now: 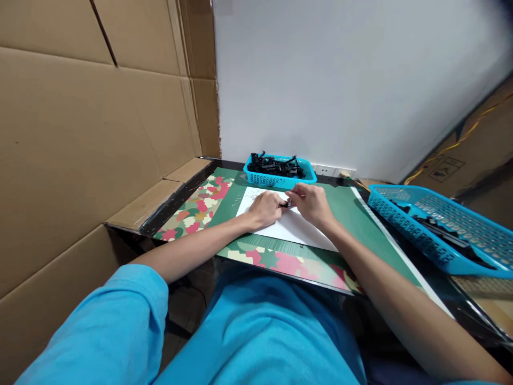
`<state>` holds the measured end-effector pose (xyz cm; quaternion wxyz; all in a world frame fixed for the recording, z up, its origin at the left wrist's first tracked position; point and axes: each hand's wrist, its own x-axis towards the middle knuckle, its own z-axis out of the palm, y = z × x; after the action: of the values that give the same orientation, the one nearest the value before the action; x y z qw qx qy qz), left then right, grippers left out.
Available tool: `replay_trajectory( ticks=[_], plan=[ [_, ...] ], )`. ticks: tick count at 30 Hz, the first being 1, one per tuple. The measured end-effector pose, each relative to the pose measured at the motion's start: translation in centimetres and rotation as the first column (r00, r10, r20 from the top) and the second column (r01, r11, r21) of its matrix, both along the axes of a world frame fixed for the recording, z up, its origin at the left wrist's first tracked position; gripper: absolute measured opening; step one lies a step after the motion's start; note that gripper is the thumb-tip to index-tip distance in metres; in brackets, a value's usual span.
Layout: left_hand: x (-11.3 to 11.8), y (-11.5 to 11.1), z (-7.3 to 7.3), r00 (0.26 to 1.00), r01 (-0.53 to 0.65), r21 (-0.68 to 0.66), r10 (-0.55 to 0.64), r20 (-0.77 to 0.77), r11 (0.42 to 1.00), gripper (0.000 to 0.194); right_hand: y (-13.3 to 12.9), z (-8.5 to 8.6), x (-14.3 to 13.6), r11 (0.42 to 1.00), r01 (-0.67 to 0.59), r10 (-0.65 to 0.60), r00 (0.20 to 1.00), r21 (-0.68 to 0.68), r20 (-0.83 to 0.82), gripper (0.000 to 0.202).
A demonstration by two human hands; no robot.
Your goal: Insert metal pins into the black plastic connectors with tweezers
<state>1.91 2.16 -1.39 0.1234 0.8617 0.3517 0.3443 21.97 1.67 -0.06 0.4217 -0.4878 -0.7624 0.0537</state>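
Both of my hands meet over a white sheet (288,231) on the table mat. My left hand (265,209) rests low on the sheet, its fingers closed on a small black part (284,203). From the right, my right hand (310,202) bends over that same part with thumb and fingers pinched together. A tiny pale or shiny bit shows at its fingertips, too small to name. Small dark specks, perhaps tiny pieces, lie on the sheet's far left area beyond my left hand.
A blue basket (276,181) heaped with black plastic parts stands at the mat's far edge. On the right, a larger blue basket (420,235) holds longer black parts. The green mat (344,200) has a patterned border. Cardboard (100,133) walls the left; a socket strip (326,170) lies behind.
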Motion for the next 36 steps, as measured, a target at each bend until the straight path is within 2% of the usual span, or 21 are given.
replay_trajectory(
  ticks=[7, 9, 12, 15, 17, 20, 22, 24, 29, 36],
  plan=[
    [-0.1, 0.3, -0.1, 1.000, 0.012, 0.013, -0.012, 0.010, 1.000, 0.022, -0.1, -0.5, -0.2, 1.000, 0.017, -0.017, 1.000, 0.025, 0.000, 0.027],
    [-0.2, 0.3, 0.0, 1.000, 0.007, 0.004, -0.007, 0.007, 1.000, 0.022, 0.0, -0.3, -0.2, 1.000, -0.016, 0.016, 0.997, -0.002, -0.074, 0.030],
    [-0.1, 0.3, 0.2, 1.000, 0.009, -0.041, -0.008, 0.023, 0.999, 0.016, 0.0, 0.3, 0.2, 0.998, -0.056, 0.045, 0.963, -0.036, -0.267, 0.036],
    [-0.1, 0.6, 0.2, 0.993, -0.017, -0.090, 0.028, 0.118, 0.996, 0.010, 0.1, 1.0, 1.4, 0.999, -0.032, 0.019, 0.930, -0.031, -0.368, 0.041],
    [-0.2, 1.2, 0.1, 0.973, -0.050, -0.112, 0.074, 0.217, 0.992, 0.015, 0.3, 1.2, 2.5, 0.999, -0.021, 0.004, 0.948, -0.050, -0.319, 0.041],
    [-0.2, 2.5, -0.3, 0.924, -0.088, -0.141, 0.134, 0.358, 0.986, 0.016, 0.9, 0.8, 3.5, 0.995, 0.004, -0.012, 0.997, -0.100, -0.081, 0.034],
    [-0.2, 3.3, -0.6, 0.880, -0.093, -0.199, 0.174, 0.443, 0.976, 0.015, 1.3, 0.2, 3.5, 0.990, 0.013, 0.000, 0.996, -0.139, 0.094, 0.029],
    [-0.2, 3.9, -0.8, 0.833, -0.062, -0.278, 0.203, 0.515, 0.959, 0.015, 1.7, -0.5, 3.1, 0.982, 0.011, 0.026, 0.981, -0.188, 0.194, 0.025],
    [0.0, 4.6, -1.1, 0.774, 0.019, -0.364, 0.217, 0.595, 0.931, 0.013, 2.4, -1.7, 2.0, 0.971, -0.032, 0.078, 0.979, -0.237, 0.187, 0.019],
    [0.0, 4.7, -1.5, 0.836, 0.062, -0.355, 0.146, 0.529, 0.933, 0.015, 2.9, -2.1, 1.9, 0.949, -0.105, 0.159, 0.973, -0.299, 0.166, 0.015]
  ],
)
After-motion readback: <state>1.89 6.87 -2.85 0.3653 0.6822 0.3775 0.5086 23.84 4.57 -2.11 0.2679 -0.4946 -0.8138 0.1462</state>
